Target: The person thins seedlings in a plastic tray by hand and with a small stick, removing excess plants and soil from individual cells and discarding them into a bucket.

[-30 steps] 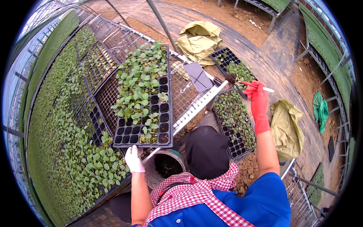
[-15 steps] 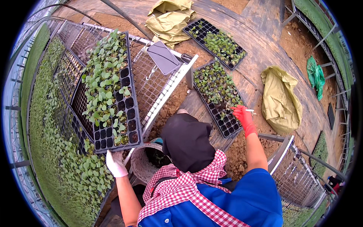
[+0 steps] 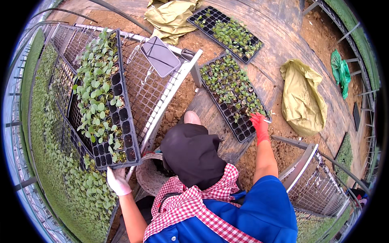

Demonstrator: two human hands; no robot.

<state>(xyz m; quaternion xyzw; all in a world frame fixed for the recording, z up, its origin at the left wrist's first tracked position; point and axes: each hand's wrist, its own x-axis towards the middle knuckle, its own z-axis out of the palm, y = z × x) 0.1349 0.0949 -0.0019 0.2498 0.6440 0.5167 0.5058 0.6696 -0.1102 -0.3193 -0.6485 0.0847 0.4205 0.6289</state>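
Seedling tray (image 3: pixel 117 90): lies slantwise on the mesh table (image 3: pixel 146 87), near end at the table's edge. Leafy plants fill most of its left side; empty cells run down the right and near end. Left hand (image 3: pixel 118 183), white glove, touches the near edge from below; fingertips hidden, so cannot tell whether its grip is clamped or merely supporting.

Right hand (image 3: pixel 259 126), red glove, is low over the right edge of the floor tray (image 3: pixel 243 129), near its bare cells. Fingers together, grip clamped on a slim pale tool (image 3: pixel 268 120), mostly covered by the glove.

Surroundings: flat grey phone (image 3: pixel 161 56) on the table, right of the seedling tray. Far tray (image 3: pixel 202 20) just beyond the floor tray. Yellowish sack (image 3: pixel 303 99) right of the red glove; green bag (image 3: pixel 340 75) farther right. Obstructions: black cap (image 3: pixel 190 152) sits between the forearms and partly covers the bucket (image 3: pixel 144 184).
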